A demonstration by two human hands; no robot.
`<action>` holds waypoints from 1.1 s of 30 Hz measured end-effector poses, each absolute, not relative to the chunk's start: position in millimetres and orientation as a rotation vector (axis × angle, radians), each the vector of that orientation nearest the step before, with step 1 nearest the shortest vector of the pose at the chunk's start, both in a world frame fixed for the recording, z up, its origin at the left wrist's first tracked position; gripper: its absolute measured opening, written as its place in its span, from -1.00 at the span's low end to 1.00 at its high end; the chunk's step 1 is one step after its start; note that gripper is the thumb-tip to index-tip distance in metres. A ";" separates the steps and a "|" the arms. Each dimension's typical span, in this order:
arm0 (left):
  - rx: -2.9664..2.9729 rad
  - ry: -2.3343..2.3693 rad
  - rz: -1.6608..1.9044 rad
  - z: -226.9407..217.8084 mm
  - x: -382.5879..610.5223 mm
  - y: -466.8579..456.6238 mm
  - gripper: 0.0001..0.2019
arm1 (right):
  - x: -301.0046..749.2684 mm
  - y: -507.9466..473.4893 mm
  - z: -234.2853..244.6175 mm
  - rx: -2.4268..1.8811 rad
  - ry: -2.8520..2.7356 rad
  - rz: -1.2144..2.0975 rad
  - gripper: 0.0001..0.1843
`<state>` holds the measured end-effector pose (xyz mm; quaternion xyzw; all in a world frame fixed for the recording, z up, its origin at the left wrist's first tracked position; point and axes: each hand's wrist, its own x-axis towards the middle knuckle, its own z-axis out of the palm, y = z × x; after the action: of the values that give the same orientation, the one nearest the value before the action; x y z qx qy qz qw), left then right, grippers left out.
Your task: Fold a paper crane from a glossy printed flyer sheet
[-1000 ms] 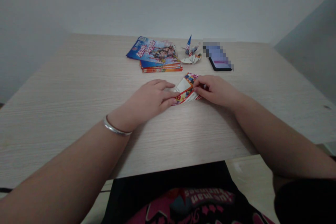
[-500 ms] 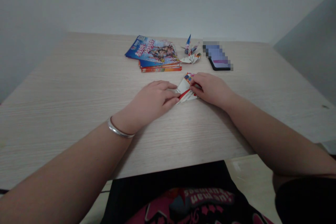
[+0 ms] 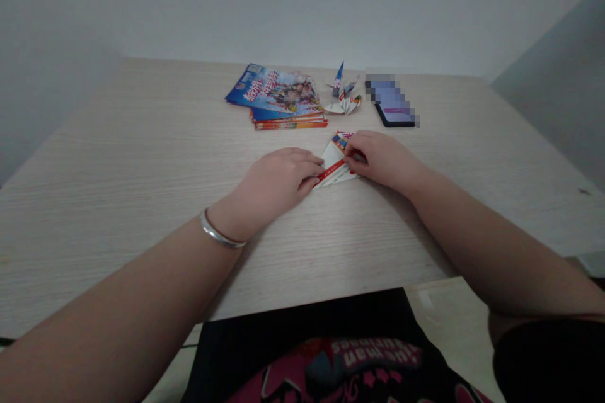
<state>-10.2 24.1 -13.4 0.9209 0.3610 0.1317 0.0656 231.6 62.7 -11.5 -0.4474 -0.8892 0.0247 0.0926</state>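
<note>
A partly folded sheet of printed paper lies on the table between my hands, white with a red band and a colourful strip at its far corner. My left hand, a silver bangle on its wrist, has its thumb and fingers closed on the paper's left corner. From the other side my right hand pinches the paper between thumb and forefinger, covering its right part. Beyond them stand folded paper cranes, one blue and one mostly white.
A stack of colourful printed leaflets lies at the back left of the cranes. To their right is a phone, partly pixelated. The pale wooden table meets a wall behind.
My left hand has shifted slightly and its fingers have drawn in at the paper's left corner. More of the red band now shows. My right hand has barely moved.
</note>
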 end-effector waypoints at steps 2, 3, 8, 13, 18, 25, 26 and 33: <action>2.791 1.059 0.396 -13.2 -9.9 24.0 -0.64 | 232.6 63.4 -10.4 -1.334 -2.656 0.076 -0.93; 2.793 1.048 0.393 -13.0 -9.5 23.7 -0.64 | 233.2 63.8 -10.0 -1.336 -2.663 0.073 -0.92; 2.733 1.120 0.320 -9.5 -7.7 20.0 -0.68 | 237.3 63.7 -8.3 -1.347 -2.685 0.029 -0.90; 2.832 0.957 0.359 -14.3 -10.4 21.7 -0.68 | 240.9 61.4 -7.2 -1.399 -2.639 -0.114 -0.83; 2.938 0.922 0.384 -23.7 -8.3 23.2 -0.64 | 236.3 60.5 -9.2 -1.183 -2.623 -0.164 -0.80; 2.877 0.853 0.296 -15.1 -12.1 18.8 -0.58 | 232.4 60.6 -15.2 -1.069 -2.718 -0.057 -0.81; 2.829 0.831 0.255 -10.6 -13.0 17.9 -0.64 | 233.5 61.2 -15.9 -1.061 -2.734 -0.047 -0.81; 2.720 0.924 0.123 7.2 -13.7 13.3 -0.69 | 240.9 65.0 -18.8 -1.048 -2.777 -0.017 -0.76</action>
<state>-13.7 13.3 7.2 0.9376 0.3186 0.0424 0.1325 240.9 65.0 -18.8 -0.3516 -0.9321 -0.0058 0.0868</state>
